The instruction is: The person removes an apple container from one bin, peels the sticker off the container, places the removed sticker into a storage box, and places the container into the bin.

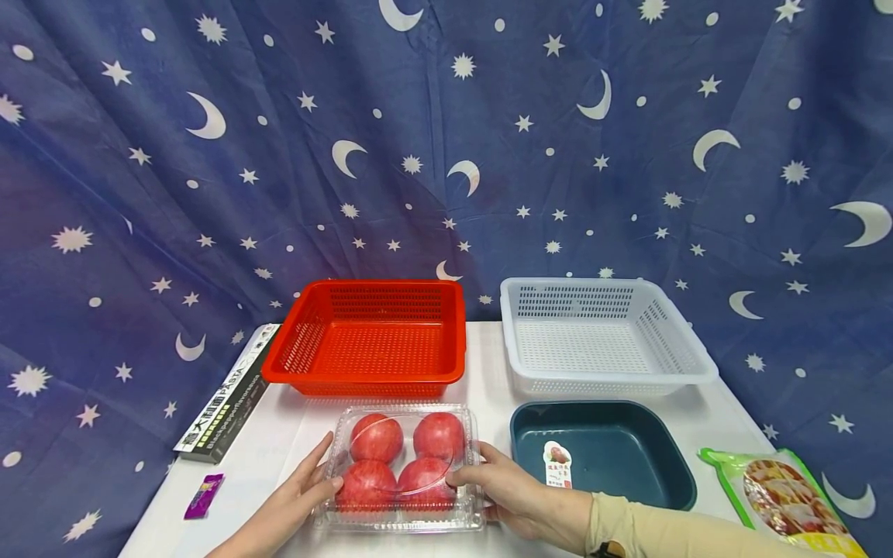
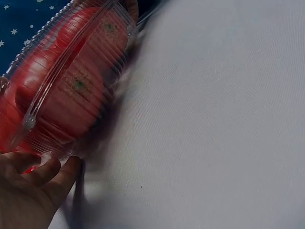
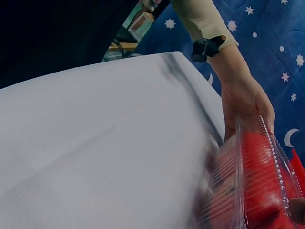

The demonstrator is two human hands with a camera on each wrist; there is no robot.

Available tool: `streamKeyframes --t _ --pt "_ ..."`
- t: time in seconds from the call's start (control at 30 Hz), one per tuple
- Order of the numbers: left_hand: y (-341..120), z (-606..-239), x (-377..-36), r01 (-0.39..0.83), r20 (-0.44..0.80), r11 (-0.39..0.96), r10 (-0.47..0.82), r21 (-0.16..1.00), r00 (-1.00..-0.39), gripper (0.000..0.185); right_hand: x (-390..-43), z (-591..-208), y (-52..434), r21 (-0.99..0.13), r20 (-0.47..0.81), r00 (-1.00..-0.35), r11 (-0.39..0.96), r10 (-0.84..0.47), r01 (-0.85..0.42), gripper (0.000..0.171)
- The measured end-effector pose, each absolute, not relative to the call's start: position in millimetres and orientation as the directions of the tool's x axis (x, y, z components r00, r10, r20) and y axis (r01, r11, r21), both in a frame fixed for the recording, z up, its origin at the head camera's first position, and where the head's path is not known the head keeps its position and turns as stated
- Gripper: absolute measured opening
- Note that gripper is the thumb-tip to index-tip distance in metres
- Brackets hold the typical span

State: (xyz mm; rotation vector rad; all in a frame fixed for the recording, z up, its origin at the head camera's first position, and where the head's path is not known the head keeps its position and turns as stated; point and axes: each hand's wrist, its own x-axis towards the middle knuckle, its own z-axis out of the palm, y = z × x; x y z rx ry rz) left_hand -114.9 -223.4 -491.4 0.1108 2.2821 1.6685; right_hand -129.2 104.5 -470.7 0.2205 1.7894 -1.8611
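A clear plastic fruit box [image 1: 405,523] with red apples [image 1: 377,439] inside is at the front of the table in the head view. My left hand [image 1: 300,496] grips its left side, thumb toward the lid. On the opposite side my right hand [image 1: 512,492] holds it, thumb over the right edge. In the left wrist view, the left hand [image 2: 28,191] has its fingertips against the box wall [image 2: 71,95]. The right wrist view shows the box [image 3: 252,181] between the left hand [image 3: 245,102] and the right thumb [image 3: 298,210]. Whether its base touches the cloth, I cannot tell.
Behind stand a red basket [image 1: 363,380] and a white basket [image 1: 607,378]. A dark teal basin [image 1: 607,457] with a fruit label is at right, beside a green food bag [image 1: 788,496]. Leftward lie a pasta box [image 1: 226,395] and a purple packet [image 1: 204,496].
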Motion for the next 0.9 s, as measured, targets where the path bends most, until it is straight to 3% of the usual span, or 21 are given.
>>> streamKeyframes --t 0.3,0.53,0.9 --pt "-223.1 -490.7 -115.4 -0.127 -0.194 0.224 0.309 0.966 -0.931 0.081 -127.8 -469.2 104.5 -0.876 -0.467 -0.844 0.010 -0.262 0.482 0.087" --pt "-223.5 -488.6 -111.3 -0.145 -0.202 0.192 0.324 0.971 -0.924 0.081 -127.3 -467.3 103.3 -0.865 -0.435 -0.843 -0.114 -0.317 0.489 0.094" --pt "-222.6 -474.0 -105.8 -0.089 -0.144 0.159 0.377 0.983 -0.915 0.080 -124.1 -461.9 102.2 -0.866 -0.415 -0.845 -0.139 -0.338 0.481 0.100"
